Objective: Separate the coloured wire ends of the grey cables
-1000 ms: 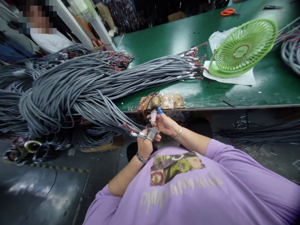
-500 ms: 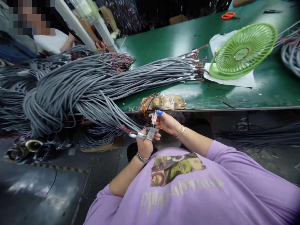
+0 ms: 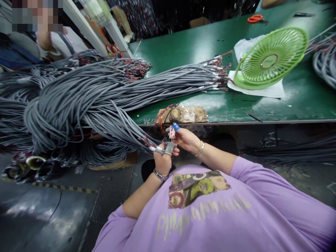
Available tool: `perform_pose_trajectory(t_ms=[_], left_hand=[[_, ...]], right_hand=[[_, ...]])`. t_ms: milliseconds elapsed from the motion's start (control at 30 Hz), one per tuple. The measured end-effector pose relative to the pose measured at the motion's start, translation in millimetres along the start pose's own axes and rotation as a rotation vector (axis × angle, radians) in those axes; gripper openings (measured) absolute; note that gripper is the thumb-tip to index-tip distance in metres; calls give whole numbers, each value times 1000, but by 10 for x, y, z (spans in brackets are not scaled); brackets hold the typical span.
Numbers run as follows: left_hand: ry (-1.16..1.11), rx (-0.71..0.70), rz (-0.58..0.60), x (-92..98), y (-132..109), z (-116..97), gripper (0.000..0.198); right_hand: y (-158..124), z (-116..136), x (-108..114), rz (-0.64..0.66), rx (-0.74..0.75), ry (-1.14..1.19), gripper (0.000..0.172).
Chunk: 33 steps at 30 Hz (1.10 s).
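Observation:
My left hand is closed round the end of a grey cable, its thumb wrapped in grey tape, with thin coloured wires fanning out above it. My right hand, with a blue cap on one fingertip, pinches a small pale connector just above those wires. Both hands are held close together below the front edge of the green table. The cable runs left into a big heap of grey cables.
A green desk fan lies on white paper at the right of the table. A taped brown block with wires sits at the table edge. Orange scissors lie far back. Another person sits at the upper left.
My right hand has brought the pale connector slightly down and left toward the wire ends. The left hand has kept its grip. The person at upper left has shifted.

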<state>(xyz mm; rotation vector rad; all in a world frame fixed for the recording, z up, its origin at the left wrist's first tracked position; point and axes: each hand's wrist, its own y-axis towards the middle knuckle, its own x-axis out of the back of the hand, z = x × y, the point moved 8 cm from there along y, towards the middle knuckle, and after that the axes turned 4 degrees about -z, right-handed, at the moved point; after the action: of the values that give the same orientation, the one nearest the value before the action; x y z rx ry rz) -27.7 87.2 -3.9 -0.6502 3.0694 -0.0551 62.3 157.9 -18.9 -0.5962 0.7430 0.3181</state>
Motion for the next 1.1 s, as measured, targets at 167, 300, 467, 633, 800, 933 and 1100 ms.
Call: perform_pose_trajectory(t_ms=[167, 300, 467, 633, 800, 933, 1100], left_hand=[[-71, -9, 13, 24, -26, -26, 26], [-121, -5, 55, 33, -61, -104, 28], [-139, 64, 174, -74, -65, -210, 33], [-127, 112, 202, -154, -23, -179, 29], [-173, 117, 165, -171, 29, -107, 27], [-179, 128, 165, -176, 48, -54, 27], [-169, 136, 158, -160, 46, -2, 28]], right_hand=[[-41, -35, 8, 15, -76, 7, 54], [-62, -13, -20, 50, -128, 10, 51], [-41, 30, 1, 14, -57, -13, 27], [14, -20, 32, 41, -4, 1, 42], [22, -118, 7, 114, -64, -4, 58], [-19, -152, -65, 173, -134, -1, 64], [35, -146, -56, 115, -139, 48, 61]])
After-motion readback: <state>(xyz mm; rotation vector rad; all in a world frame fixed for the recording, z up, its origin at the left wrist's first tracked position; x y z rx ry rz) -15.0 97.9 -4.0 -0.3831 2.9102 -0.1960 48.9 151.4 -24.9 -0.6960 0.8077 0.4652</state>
